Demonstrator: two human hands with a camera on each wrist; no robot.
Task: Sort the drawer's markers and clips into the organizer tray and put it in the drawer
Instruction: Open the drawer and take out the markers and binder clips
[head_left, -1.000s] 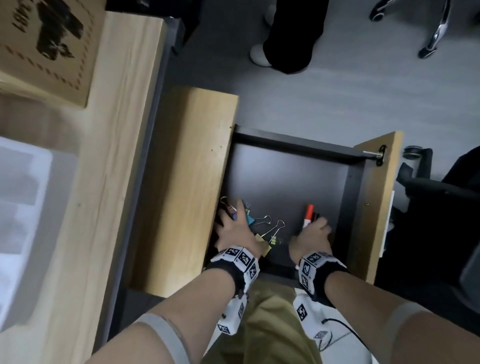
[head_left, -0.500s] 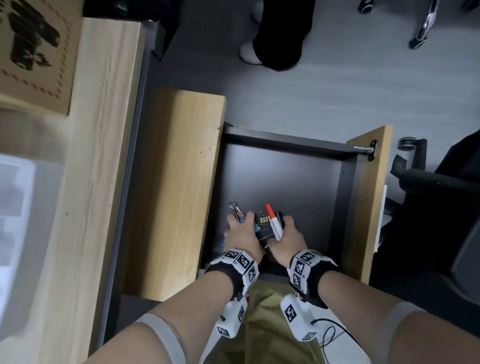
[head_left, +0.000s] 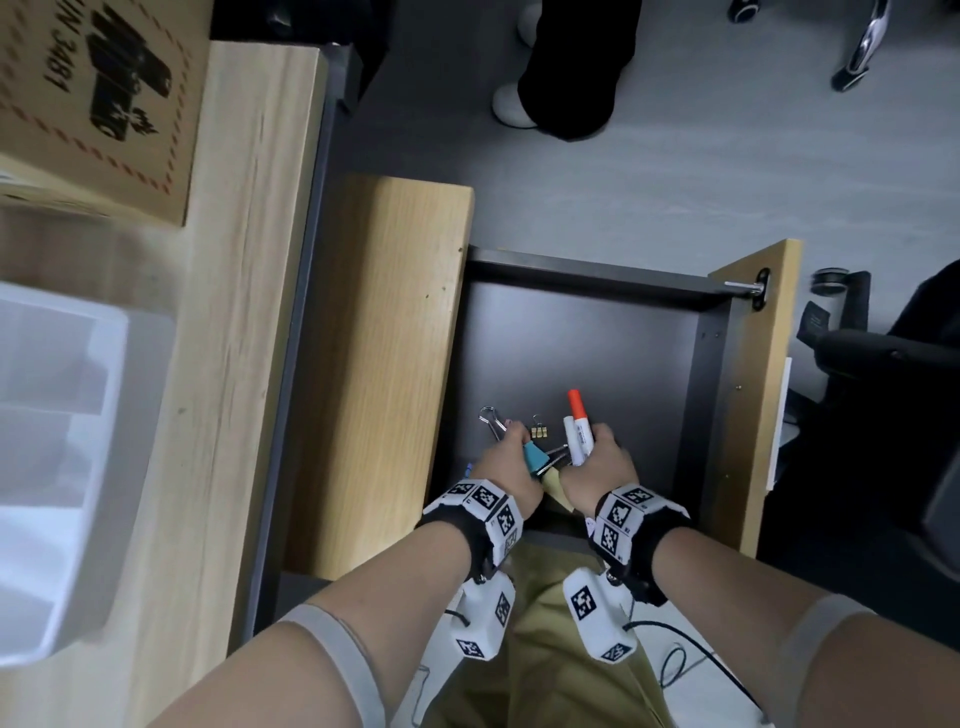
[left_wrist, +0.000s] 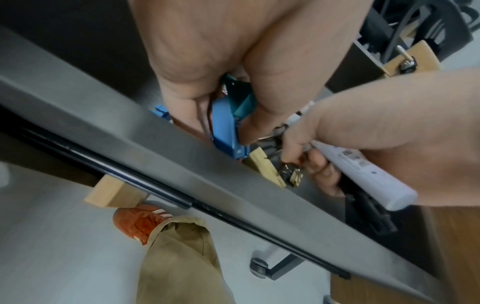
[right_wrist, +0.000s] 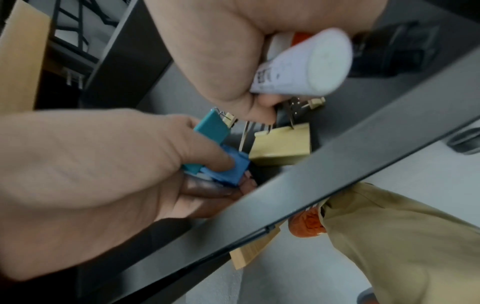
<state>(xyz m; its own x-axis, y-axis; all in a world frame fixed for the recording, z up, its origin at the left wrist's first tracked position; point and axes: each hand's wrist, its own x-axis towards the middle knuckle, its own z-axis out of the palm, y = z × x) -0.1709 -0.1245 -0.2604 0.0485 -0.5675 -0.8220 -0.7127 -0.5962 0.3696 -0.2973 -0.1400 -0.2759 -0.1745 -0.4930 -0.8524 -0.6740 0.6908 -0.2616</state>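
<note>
Both hands are inside the open dark drawer (head_left: 582, 338), near its front wall. My left hand (head_left: 511, 460) grips a bunch of binder clips: a teal clip (head_left: 535, 456) and a blue clip (right_wrist: 228, 167) show between its fingers, and wire handles (head_left: 492, 421) stick out past the knuckles. My right hand (head_left: 597, 460) grips white markers, one with an orange cap (head_left: 577, 426), upright in the fist. A yellow clip (right_wrist: 281, 145) hangs between the two hands, its wire handles under my right fingers. The translucent white organizer tray (head_left: 57, 467) sits on the wooden desk at far left.
A cardboard box (head_left: 98, 98) lies on the desk's far end. The wooden cabinet top (head_left: 374, 364) borders the drawer on the left, the drawer's wooden front panel (head_left: 753, 395) on the right. A standing person's dark trouser leg (head_left: 571, 62) and an office chair (head_left: 893, 374) are nearby.
My hands came together at the drawer's front, gathering the loose clips and markers. The markers now stand up in my right fist and the clips are bunched in my left.
</note>
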